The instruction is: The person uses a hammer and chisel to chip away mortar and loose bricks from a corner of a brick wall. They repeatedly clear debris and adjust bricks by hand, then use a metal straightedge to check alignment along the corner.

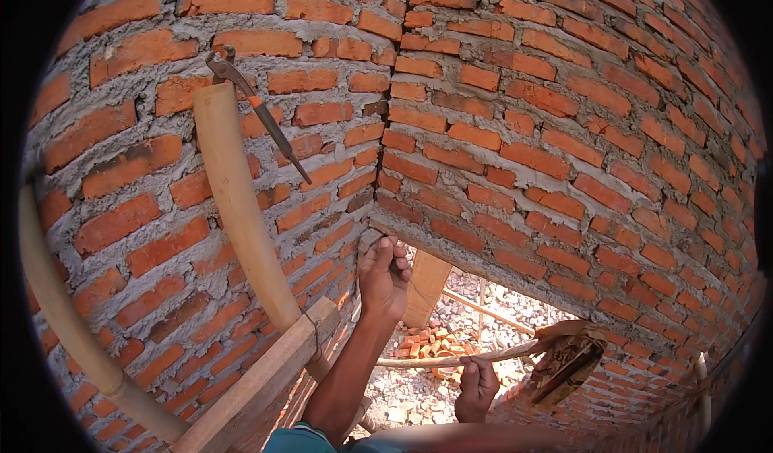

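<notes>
Where the two brick walls meet, my left hand is raised to the lower edge of the right-hand wall. Its fingers are curled together, and whatever they hold is too small to make out. Lower and to the right, my right hand is closed in a fist around a thin wooden stick, which runs sideways across the opening. A pair of pincers with dark metal jaws hangs at the top of an upright bamboo pole, left of my left hand.
A wooden beam is tied to the bamboo pole at lower left. Another bamboo pole curves along the far left. Through the opening show a plank, loose bricks and rubble. A rough, brown, hollow piece is at right.
</notes>
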The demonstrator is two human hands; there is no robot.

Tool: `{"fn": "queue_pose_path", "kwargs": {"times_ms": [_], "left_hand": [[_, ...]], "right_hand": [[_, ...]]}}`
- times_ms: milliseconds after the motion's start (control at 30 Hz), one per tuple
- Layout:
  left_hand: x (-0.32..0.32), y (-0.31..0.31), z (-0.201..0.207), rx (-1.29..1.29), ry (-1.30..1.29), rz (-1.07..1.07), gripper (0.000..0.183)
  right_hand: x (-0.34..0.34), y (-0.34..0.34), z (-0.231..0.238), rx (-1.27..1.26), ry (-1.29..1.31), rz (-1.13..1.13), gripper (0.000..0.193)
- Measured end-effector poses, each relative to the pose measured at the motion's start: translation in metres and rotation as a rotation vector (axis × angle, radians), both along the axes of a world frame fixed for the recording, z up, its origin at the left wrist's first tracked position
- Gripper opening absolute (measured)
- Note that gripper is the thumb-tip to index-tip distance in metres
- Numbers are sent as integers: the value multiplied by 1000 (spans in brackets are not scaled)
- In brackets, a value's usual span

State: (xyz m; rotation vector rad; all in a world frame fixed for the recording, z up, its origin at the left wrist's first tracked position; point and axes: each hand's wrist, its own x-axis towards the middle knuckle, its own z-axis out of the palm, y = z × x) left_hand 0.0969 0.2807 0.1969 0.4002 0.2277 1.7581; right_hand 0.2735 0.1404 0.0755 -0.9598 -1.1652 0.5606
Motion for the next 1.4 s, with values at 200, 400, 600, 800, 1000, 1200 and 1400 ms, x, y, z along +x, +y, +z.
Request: {"fn": "queue_pose_path", "kwargs": {"times_ms": [200, 400, 600, 800, 1000, 1200, 1400], "left_hand": [[13, -10, -20, 249, 125, -352, 18], [-10, 12, -52, -108, -330, -517, 17], [7, 6, -78, 125, -343, -563, 16], [-16, 20, -82, -15, -519, -446, 15], [-7, 1, -71, 327, -556, -494, 16], [-40, 14, -47, 517, -594, -629, 28], [-45, -16, -36, 163, 1098, 837, 17]], "right_hand": [[-10, 25, -2, -730, -144, 387, 24], [12, -10, -6, -144, 448, 1209, 26], [-1, 20, -30, -777, 451, 398, 16], [15, -17, -35, -475, 689, 1172, 28], [8, 16, -69, -669, 756, 687, 23], [6, 13, -79, -683, -158, 947, 20], [75, 14, -48, -180, -801, 307, 19]]}}
